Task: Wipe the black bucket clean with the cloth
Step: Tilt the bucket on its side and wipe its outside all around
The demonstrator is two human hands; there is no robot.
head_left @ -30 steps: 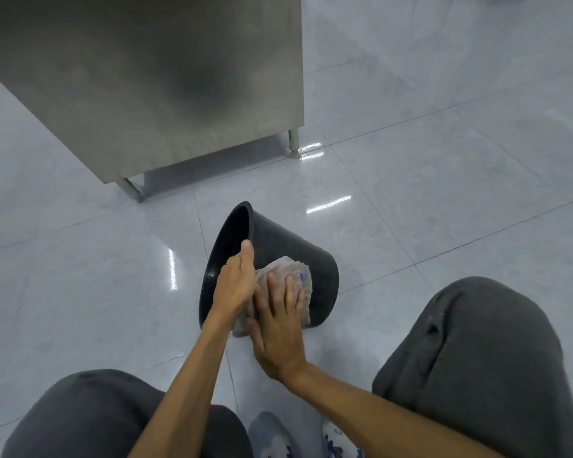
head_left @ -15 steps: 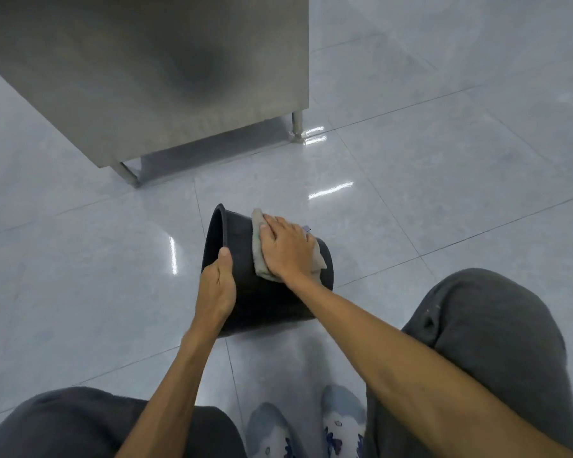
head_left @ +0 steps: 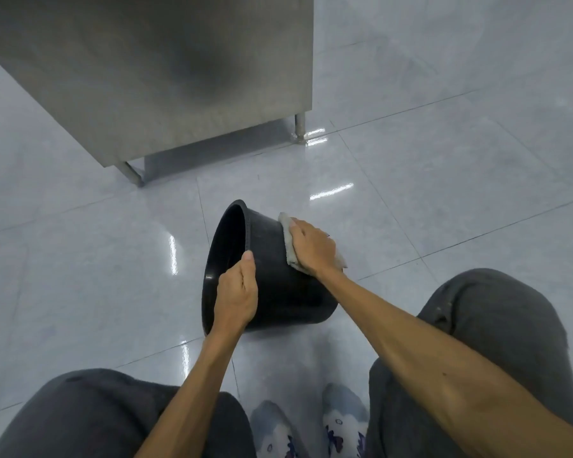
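Head view only. Black bucket (head_left: pixel 278 285) on its side on the glossy tiled floor (head_left: pixel 411 180), mouth turned toward the left of the picture, base toward the right, dark inside partly visible past the rim. Lying between the two knees in grey trousers (head_left: pixel 497 325), in front of a pair of patterned socks (head_left: pixel 341 421) at the bottom edge.

Left hand (head_left: pixel 235 295) clamped on the near part of the rim: thumb laid along the outside wall, pointing up toward the rim's edge, fingers curled over the lip and gone from sight inside (so their tips cannot be told). Closed around the rim, then, holding the bucket.

Right hand (head_left: pixel 311 246) palm down on the upper outside wall, toward the base end, fingers flat and close together, pressing the cloth (head_left: pixel 286 233) against the plastic. Pale grey cloth, crumpled, showing along the hand's left edge and peeking out again by the wrist; the rest hidden under the palm.

Stainless steel cabinet (head_left: pixel 153 74) on short round legs behind the bucket, well apart from it, filling the upper left. Bright streaks of ceiling light reflected on the tiles near it.
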